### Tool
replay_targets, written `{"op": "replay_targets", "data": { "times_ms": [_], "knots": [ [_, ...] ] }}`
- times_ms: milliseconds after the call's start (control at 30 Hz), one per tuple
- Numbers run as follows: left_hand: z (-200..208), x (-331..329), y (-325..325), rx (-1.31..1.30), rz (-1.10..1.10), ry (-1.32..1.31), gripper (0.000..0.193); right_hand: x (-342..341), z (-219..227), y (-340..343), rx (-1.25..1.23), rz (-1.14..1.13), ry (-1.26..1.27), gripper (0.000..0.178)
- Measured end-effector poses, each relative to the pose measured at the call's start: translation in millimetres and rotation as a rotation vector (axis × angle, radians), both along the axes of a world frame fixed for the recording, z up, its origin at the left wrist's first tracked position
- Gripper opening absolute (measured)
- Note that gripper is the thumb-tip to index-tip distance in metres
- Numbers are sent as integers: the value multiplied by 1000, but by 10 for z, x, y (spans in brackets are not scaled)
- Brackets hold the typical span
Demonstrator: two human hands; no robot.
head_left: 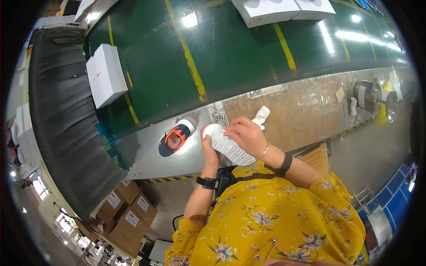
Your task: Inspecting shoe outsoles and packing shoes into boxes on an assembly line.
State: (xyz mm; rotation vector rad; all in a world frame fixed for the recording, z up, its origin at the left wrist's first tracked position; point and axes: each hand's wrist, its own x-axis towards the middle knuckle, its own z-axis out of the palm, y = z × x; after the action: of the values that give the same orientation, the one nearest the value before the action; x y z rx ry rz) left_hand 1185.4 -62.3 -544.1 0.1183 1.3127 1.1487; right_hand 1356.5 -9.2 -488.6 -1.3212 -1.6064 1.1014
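My left hand (210,151) grips a shoe (230,148) by its end, with the white treaded sole turned up. Bent over that sole is my right hand (249,136), its fingertips pinched together against the tread. Whatever may be between those fingertips is too small to make out. The shoe's upper is hidden beneath the sole. To the left, on the metal ledge, rests another shoe (170,145), dark blue with orange trim and a white sole. A crumpled white cloth or tissue (262,115) lies just beyond my right hand.
A green conveyor belt (151,66) with yellow stripes runs beyond the metal ledge (146,155). White boxes (104,75) stand on it. Black strip curtains (62,111) hang at left, above brown cartons (128,217). Metal containers (369,95) stand at the right end.
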Motion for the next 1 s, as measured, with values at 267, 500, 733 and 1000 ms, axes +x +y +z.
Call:
{"op": "replay_targets", "data": {
  "times_ms": [267,500,733,1000],
  "knots": [
    [-180,-145,-116,104,-213,211,46,122,-128,-379,-50,209,-145,13],
    [-150,-151,-58,96,-182,171,55,-369,-292,61,-16,9,-17,11],
    [-235,-261,-100,112,-279,242,56,39,-219,-318,-116,120,-42,9],
    [-215,-267,-99,116,-313,268,54,-210,-295,-65,-73,73,-38,9]
  ]
}}
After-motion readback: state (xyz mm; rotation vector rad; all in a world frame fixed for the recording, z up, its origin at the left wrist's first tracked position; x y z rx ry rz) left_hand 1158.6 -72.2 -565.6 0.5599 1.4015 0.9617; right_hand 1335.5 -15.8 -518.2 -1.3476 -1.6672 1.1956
